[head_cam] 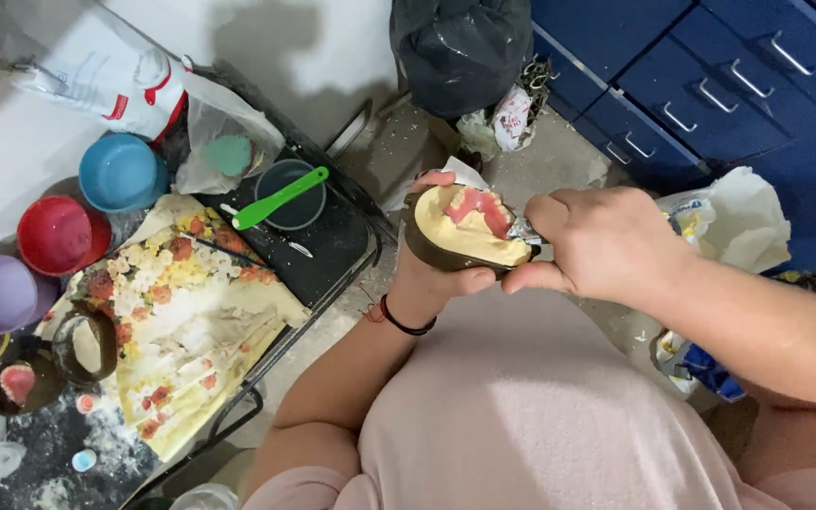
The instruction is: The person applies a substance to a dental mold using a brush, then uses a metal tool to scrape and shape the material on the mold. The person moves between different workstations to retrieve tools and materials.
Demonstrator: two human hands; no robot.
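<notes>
I count three plastic bowls on my left side: one blue bowl [122, 172], one red bowl [61, 234] and one purple bowl [2, 294]. There is one green spatula [279, 198], lying over one dark mixing cup [292, 195]. I see three brown moulds: one in my left hand [427, 274], two on the table [82, 346] [19, 385]. One black bag [460, 47] is there.

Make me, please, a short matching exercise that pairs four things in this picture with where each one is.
Things:
1. flask
2. spatula
3. red bowl
4. black bag

Places:
A. on the floor by the blue drawers
B. across the dark bowl
C. in the left hand
D. between the blue bowl and the purple bowl

Pairs: 1-C, 2-B, 3-D, 4-A
</notes>
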